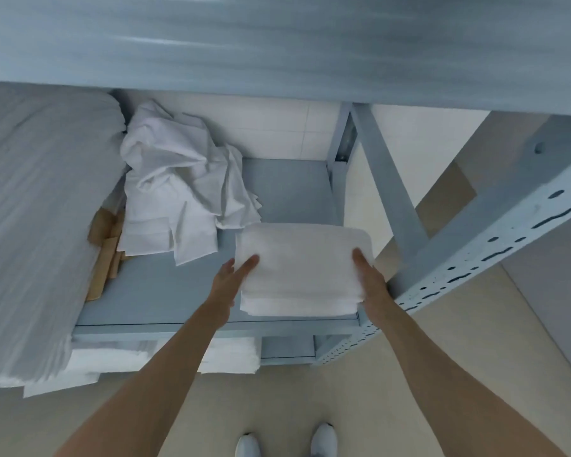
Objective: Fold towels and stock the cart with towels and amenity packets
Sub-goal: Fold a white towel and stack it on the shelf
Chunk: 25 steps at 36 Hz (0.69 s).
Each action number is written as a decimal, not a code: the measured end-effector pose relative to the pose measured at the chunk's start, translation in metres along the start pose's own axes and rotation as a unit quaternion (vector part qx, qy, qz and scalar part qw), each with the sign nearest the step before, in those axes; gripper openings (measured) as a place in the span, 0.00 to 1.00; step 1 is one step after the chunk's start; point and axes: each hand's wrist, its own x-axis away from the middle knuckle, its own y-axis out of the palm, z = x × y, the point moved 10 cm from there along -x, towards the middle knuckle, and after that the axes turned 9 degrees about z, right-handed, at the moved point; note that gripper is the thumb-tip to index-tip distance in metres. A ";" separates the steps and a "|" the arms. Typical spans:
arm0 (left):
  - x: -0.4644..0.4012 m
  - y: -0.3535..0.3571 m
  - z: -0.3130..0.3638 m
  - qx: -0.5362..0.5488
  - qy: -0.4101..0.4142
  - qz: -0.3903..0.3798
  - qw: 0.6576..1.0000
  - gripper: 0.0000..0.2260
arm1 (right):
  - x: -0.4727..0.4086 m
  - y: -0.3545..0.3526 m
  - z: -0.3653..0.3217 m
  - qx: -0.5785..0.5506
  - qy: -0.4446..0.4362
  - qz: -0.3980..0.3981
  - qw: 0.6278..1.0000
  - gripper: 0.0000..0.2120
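A stack of folded white towels (302, 268) sits at the front right of a grey-blue metal shelf (159, 291). My left hand (231, 278) lies against the stack's left side, thumb on top. My right hand (370, 278) presses the right side with straight fingers. Both hands clasp the stack between them. A heap of crumpled white linen (178, 179) lies further back on the same shelf.
A big grey-wrapped bundle (33, 209) fills the shelf's left part, with tan packets (104, 249) beside it. An upper shelf board (277, 44) hangs overhead. A perforated upright post (475, 268) stands right of the stack. More white towels (231, 356) lie on the shelf below.
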 end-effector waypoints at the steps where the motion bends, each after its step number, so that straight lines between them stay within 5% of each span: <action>1: -0.002 0.003 -0.001 -0.005 -0.006 -0.011 1.000 0.43 | -0.004 0.002 0.005 -0.010 0.006 -0.009 1.000 0.34; 4: -0.012 0.012 -0.010 -0.020 -0.028 -0.044 0.998 0.46 | -0.016 0.006 0.018 -0.019 0.032 -0.034 0.999 0.40; 14: -0.034 0.044 -0.035 0.026 -0.101 -0.170 0.980 0.43 | -0.039 0.014 0.030 -0.070 0.031 -0.050 0.996 0.31; 17: -0.038 0.040 -0.037 0.026 -0.106 -0.157 0.982 0.41 | -0.039 0.011 0.035 -0.076 0.045 -0.044 0.995 0.34; 25: -0.041 0.008 -0.037 -0.006 -0.116 -0.143 0.983 0.45 | -0.019 0.021 0.073 0.018 0.143 -0.216 0.966 0.38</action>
